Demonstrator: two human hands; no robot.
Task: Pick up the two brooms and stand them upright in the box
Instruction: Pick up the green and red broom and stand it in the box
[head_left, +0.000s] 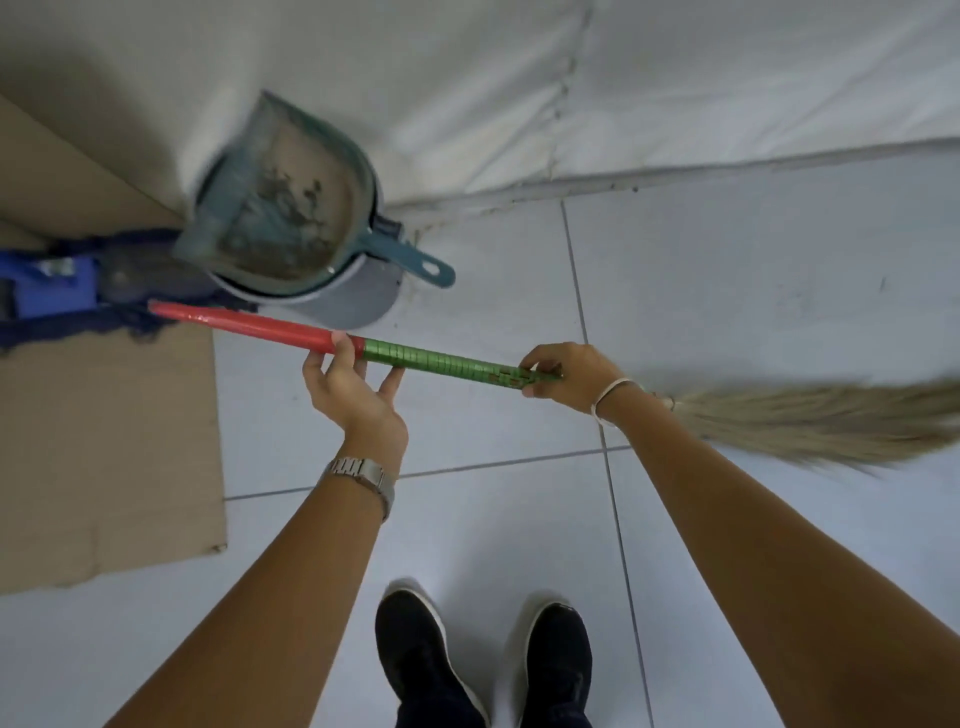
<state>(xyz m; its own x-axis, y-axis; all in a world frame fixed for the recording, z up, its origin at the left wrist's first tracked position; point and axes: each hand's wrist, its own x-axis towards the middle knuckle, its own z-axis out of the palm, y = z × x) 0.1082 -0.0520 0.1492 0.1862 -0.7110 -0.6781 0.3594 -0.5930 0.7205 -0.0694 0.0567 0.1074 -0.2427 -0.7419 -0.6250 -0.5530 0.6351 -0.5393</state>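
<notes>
I hold one broom (441, 361) level above the tiled floor; its handle is red at the left end and green in the middle, and its straw-coloured bristles (821, 423) fan out to the right. My left hand (353, 384) cradles the handle from below where red meets green, fingers loosely curled round it. My right hand (566, 376) grips the green end next to the bristles. The cardboard box (104, 447) lies at the left, with only its flaps and side showing. I see no second broom.
A teal dustpan (291, 208) holding dirt rests on a grey bin (353, 301) against the white wall. A blue mop head (62, 291) with dark fringe lies by the box. My two black shoes (483, 660) stand on the tiles below.
</notes>
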